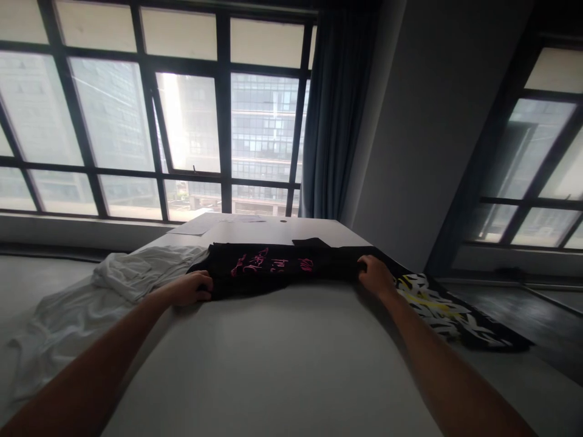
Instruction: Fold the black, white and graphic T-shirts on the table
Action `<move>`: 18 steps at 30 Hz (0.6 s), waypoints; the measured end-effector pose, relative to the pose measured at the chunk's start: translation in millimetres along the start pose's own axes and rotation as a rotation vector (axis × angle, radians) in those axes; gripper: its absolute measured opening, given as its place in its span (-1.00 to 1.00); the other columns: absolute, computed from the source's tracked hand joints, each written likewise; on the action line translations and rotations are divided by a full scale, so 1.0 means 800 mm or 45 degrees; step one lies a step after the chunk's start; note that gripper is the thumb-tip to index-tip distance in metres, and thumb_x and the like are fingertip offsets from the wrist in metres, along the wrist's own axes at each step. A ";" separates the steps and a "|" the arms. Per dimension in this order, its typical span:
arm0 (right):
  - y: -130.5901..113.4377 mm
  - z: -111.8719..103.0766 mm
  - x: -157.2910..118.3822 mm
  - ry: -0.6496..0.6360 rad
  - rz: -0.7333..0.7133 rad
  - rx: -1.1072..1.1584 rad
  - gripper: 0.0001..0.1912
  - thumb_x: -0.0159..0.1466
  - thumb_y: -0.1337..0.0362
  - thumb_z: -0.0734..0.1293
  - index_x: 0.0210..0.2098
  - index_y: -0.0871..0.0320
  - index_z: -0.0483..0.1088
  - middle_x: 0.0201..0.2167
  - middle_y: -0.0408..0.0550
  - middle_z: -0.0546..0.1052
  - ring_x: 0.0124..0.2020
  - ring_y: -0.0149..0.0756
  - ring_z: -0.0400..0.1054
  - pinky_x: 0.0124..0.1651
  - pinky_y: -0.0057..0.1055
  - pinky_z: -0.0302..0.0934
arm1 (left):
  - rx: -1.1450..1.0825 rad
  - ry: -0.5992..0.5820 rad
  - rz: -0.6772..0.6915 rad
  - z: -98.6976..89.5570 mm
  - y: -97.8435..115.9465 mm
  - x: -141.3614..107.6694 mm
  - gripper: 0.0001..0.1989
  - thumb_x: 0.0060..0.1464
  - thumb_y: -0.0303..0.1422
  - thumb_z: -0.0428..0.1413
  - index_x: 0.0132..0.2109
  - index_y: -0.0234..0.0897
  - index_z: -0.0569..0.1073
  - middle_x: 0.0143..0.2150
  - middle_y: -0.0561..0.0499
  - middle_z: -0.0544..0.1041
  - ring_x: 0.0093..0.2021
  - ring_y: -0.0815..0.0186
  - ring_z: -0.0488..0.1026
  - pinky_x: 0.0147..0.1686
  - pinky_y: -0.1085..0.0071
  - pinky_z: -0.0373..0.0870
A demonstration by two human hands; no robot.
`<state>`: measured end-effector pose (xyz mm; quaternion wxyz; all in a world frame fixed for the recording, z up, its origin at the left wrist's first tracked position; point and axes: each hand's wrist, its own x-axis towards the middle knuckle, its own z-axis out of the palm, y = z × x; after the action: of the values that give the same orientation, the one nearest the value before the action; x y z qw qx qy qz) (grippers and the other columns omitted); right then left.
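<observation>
A black garment with pink lettering [268,270], perhaps a T-shirt, stretches across the white table [273,358] between my hands. My left hand [194,288] is closed on its left end, fingers curled round the cloth. At the opposite end my right hand [374,273] pinches the fabric near the edge. The garment looks folded into a long strip, its near edge sagging in the middle. Its exact kind is hard to make out because of the folds.
Crumpled white cloth [132,273] lies at the left and hangs over the table's side. Black fabric with a white and yellow print [441,306] drapes over the right edge. Papers [195,227] lie at the far end, before windows and a blue curtain [334,115].
</observation>
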<state>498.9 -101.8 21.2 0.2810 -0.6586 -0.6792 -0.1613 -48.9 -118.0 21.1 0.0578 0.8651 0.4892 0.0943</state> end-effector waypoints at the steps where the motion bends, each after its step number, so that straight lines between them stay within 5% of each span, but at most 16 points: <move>1: 0.006 -0.009 0.002 0.174 0.002 0.029 -0.74 0.06 0.45 0.23 -0.25 0.19 0.43 -0.23 0.06 0.51 -0.15 -0.15 0.40 -0.03 -0.32 0.23 | -0.023 0.051 0.000 -0.003 -0.003 0.000 -0.78 0.03 -0.20 0.07 -0.28 -0.21 0.52 -0.20 0.01 0.52 -0.22 0.26 0.46 -0.15 0.40 0.34; 4: 0.020 -0.031 0.009 0.568 0.025 0.131 -0.77 0.03 0.42 0.22 -0.31 0.16 0.38 -0.30 0.04 0.48 -0.18 -0.12 0.38 -0.04 -0.26 0.25 | -0.103 0.261 -0.004 -0.019 -0.008 -0.004 -0.70 0.10 -0.16 -0.01 -0.23 -0.22 0.53 -0.31 0.02 0.56 -0.28 0.25 0.47 -0.21 0.39 0.34; 6: 0.028 -0.038 0.012 0.681 0.035 0.189 -0.78 0.02 0.40 0.22 -0.31 0.15 0.37 -0.30 0.04 0.47 -0.18 -0.10 0.38 -0.04 -0.24 0.25 | -0.185 0.381 0.002 -0.032 -0.009 -0.009 -0.63 0.11 -0.10 -0.02 -0.19 -0.24 0.54 -0.31 0.01 0.60 -0.29 0.24 0.48 -0.24 0.39 0.35; 9: 0.035 -0.032 0.012 0.626 0.059 0.242 -0.76 0.00 0.36 0.24 -0.31 0.15 0.39 -0.28 0.06 0.50 -0.16 -0.08 0.39 -0.02 -0.21 0.26 | -0.293 0.475 0.022 -0.045 -0.004 -0.014 -0.59 0.09 -0.04 0.01 -0.19 -0.23 0.57 -0.27 -0.02 0.63 -0.25 0.21 0.51 -0.24 0.39 0.38; 14: 0.033 -0.012 0.008 0.200 0.144 0.331 -0.79 0.02 0.30 0.26 -0.34 0.13 0.45 -0.36 0.00 0.55 -0.26 -0.10 0.43 -0.10 -0.22 0.29 | -0.320 0.578 0.027 -0.045 0.005 -0.013 -0.55 0.10 0.02 0.00 -0.29 -0.24 0.56 -0.28 -0.06 0.63 -0.25 0.18 0.51 -0.22 0.35 0.41; 18: 0.029 -0.018 0.014 0.450 0.165 0.460 -0.75 0.08 0.23 0.27 -0.26 0.14 0.46 -0.29 0.03 0.55 -0.21 -0.12 0.43 -0.04 -0.20 0.29 | -0.262 0.339 0.031 -0.027 0.007 -0.010 -0.53 -0.03 0.02 0.15 -0.09 -0.21 0.55 -0.14 -0.06 0.60 -0.12 0.13 0.50 -0.09 0.30 0.41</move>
<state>524.5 -99.9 35.8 0.5182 -0.6014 -0.5937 -0.1315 -52.7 -127.6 42.7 0.0795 0.8404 0.4697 0.2584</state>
